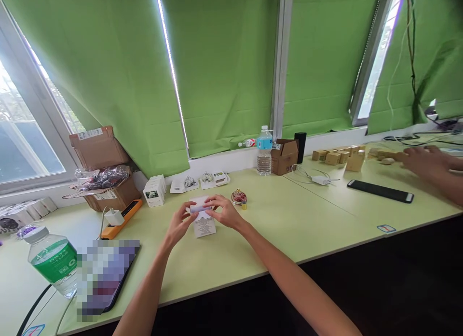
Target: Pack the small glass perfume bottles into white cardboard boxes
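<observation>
A small white cardboard box (204, 227) with fine print on its near panel is on the table in front of me. My left hand (180, 223) grips its left side, thumb and fingers bent around the edge. From the right, my right hand (224, 211) pinches the upper part, its fingers reaching over the top. The fingers hide part of the box, and I cannot make out what is inside. Just right of my right hand sits a small round glass bottle (238, 196) with reddish contents. A gold cap (244, 205) stands beside it.
On the left are a water bottle (54, 263), a phone (112, 278), an orange power strip (126, 215) and an open carton (112, 193). White boxes (155, 191) stand behind. Rightward are a large bottle (264, 155), a black phone (379, 190) and another person's hand (427, 160).
</observation>
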